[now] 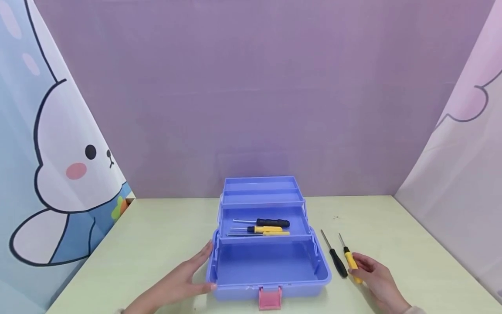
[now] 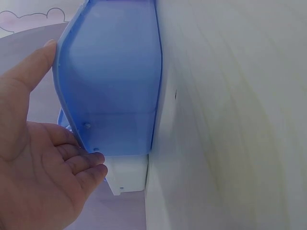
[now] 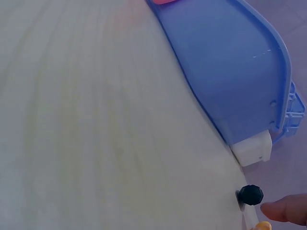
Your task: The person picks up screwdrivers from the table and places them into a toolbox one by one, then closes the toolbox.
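A blue toolbox (image 1: 270, 290) stands with its tiered trays raised and its pink latch (image 1: 269, 299) at the front. My left hand (image 1: 182, 279) rests on its left side, thumb near the front corner and fingers along the rim; the left wrist view shows the fingers against the blue wall (image 2: 112, 67). At the right, my right hand (image 1: 376, 279) holds a yellow-handled screwdriver (image 1: 350, 259) between thumb and fingers, its shaft pointing away. Beside it on the table lies a black-handled screwdriver (image 1: 338, 264). Only the ends of both handles show in the right wrist view, the black one (image 3: 251, 195) nearer the box.
In the toolbox's middle tray lie a black screwdriver (image 1: 273, 223) and two yellow-handled ones (image 1: 268, 229). The light table (image 1: 168, 231) meets a purple backdrop (image 1: 255, 109). Printed curtains (image 1: 59, 174) hang at both sides.
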`<state>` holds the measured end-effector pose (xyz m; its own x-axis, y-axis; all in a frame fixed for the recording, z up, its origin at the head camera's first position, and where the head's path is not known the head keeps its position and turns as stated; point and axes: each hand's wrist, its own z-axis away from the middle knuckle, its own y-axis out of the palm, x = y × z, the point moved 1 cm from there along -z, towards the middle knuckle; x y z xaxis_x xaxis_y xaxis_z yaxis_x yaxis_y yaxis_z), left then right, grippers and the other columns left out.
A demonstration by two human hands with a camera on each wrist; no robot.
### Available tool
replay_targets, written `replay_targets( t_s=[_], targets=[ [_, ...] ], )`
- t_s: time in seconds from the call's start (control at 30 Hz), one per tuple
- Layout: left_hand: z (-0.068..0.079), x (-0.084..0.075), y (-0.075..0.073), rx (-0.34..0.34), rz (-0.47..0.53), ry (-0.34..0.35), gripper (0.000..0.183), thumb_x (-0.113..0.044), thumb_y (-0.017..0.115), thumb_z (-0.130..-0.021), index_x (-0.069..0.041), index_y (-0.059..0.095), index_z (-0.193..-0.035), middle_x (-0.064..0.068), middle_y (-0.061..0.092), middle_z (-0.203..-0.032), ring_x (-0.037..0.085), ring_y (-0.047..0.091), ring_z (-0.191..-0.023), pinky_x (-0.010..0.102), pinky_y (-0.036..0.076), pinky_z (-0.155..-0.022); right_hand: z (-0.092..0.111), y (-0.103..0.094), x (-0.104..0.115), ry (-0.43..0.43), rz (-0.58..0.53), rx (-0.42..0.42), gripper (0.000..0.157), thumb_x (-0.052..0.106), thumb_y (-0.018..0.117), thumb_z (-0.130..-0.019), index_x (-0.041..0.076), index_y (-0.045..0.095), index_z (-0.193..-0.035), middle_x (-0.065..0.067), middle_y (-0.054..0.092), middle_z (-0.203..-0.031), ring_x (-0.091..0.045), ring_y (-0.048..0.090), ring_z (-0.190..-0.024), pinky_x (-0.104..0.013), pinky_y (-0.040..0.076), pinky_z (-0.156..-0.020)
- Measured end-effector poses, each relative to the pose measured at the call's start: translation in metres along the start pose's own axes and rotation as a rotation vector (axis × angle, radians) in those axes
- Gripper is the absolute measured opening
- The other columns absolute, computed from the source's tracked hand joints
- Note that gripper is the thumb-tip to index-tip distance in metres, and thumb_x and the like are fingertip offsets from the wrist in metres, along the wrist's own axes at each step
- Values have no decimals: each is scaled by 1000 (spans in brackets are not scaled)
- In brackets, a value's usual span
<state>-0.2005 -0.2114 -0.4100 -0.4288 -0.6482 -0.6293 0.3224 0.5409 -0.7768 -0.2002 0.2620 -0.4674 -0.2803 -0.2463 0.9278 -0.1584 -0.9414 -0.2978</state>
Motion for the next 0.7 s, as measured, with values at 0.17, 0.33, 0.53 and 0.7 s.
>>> replay_targets(
  t_s=[0.17,0.33,0.53,0.7],
  targets=[
    [0,0,1,1,12,-6,90,-39,67,-86,-6,13,-151,16,13,-157,40,21,-140,59,31,-105,-2,2,3,-8,68,-19,65,0,69,-80,-11,38,-136,-26,54,-126,4,53,-86,-12,50,-71],
    [2,0,3,6,16,-15,90,-40,67,-86,-9,13,-152,14,13,-157,40,22,-140,60,31,-105,3,3,3,-23,94,-24,63,-5,64,-79,-12,38,-136,-26,54,-126,5,52,-85,-10,48,-71],
    [3,1,3,6,5,-22,91,-41,67,-86,-9,13,-152,14,13,-157,40,22,-140,61,31,-104,2,3,4,-26,119,-34,58,-3,61,-82,-11,39,-135,-30,49,-132,0,56,-91,-9,48,-71],
    [1,1,2,8,10,-14,91,-39,67,-86,-9,12,-152,14,11,-157,40,22,-140,62,31,-104,-1,2,5,-24,117,-53,53,-4,58,-84,-13,41,-133,-30,50,-131,-10,60,-97,-10,50,-72]
  ],
)
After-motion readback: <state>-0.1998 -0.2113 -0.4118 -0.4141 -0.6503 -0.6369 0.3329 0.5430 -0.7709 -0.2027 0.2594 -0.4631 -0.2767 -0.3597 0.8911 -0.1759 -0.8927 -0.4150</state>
